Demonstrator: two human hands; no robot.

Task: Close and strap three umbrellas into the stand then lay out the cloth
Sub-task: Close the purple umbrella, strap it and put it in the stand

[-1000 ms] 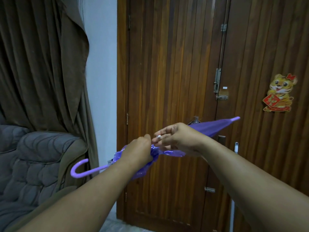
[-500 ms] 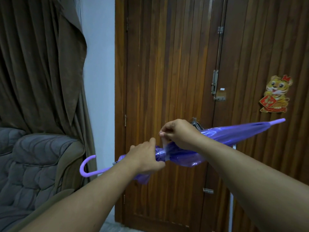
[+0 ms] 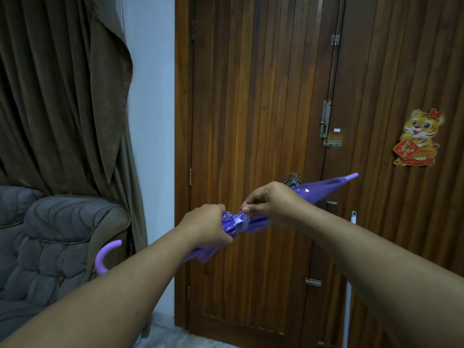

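The left hand (image 3: 206, 228) is wrapped around the gathered folds of the purple umbrella (image 3: 316, 190), fingers curled under the bunched canopy and thumb side facing the door. Just beside it, toward the tip end, the right hand (image 3: 271, 203) pinches the pale strap (image 3: 243, 222) between thumb and fingertips; the strap runs down around the canopy between the 2 hands, which almost touch.

The umbrella is closed and held in the air in front of the wooden door (image 3: 263, 121), slanting upward toward the door's right side. Its pointed tip (image 3: 352, 175) rises past the right hand, below the metal latch (image 3: 326, 121) on the door. Its curved handle (image 3: 104, 257) hangs low on the far side of the left forearm, well to the left of the door, in front of the grey armchair (image 3: 50, 234).

A tiger sticker (image 3: 418, 138) is stuck on the door's right panel, above and to the right of the tip. A brown curtain (image 3: 62, 96) hangs left of the door, beyond a strip of white wall (image 3: 150, 109), above the armchair.
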